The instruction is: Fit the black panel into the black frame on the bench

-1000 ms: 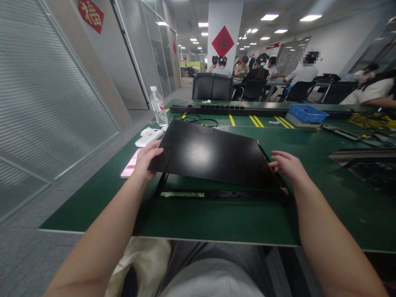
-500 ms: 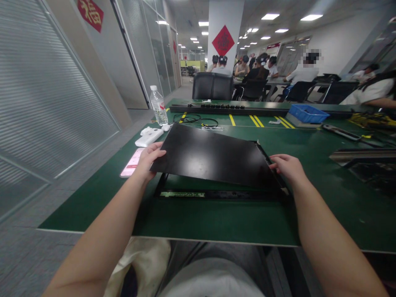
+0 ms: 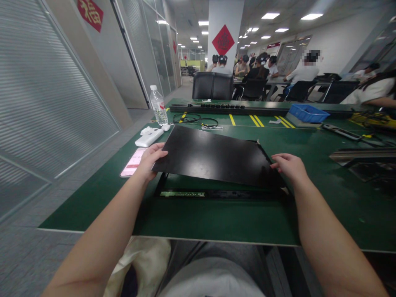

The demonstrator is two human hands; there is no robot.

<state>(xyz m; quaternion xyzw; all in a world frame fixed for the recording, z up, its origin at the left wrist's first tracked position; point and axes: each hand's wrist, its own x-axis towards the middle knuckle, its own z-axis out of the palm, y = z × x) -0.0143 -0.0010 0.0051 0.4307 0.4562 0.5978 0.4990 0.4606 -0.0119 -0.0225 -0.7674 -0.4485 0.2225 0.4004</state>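
A thin, flat black panel, glossy on top, lies tilted with its left end raised above a black rectangular frame. My left hand grips the panel's left edge, thumb on top and fingers underneath. At the opposite end, the curled fingers of my right hand are on the panel's right edge, close against the frame's side bar. Along the frame's near bar runs a green circuit strip. The panel hides most of the frame's inside and far side.
Beside my left hand lie a phone and a white device, with a water bottle behind them. Farther back are a black cable and a blue bin. Dark metal parts lie at right. Several people sit beyond.
The panel has shifted slightly to the right, its right end now covering more of the frame's side bar. Both hands have moved a little the same way.
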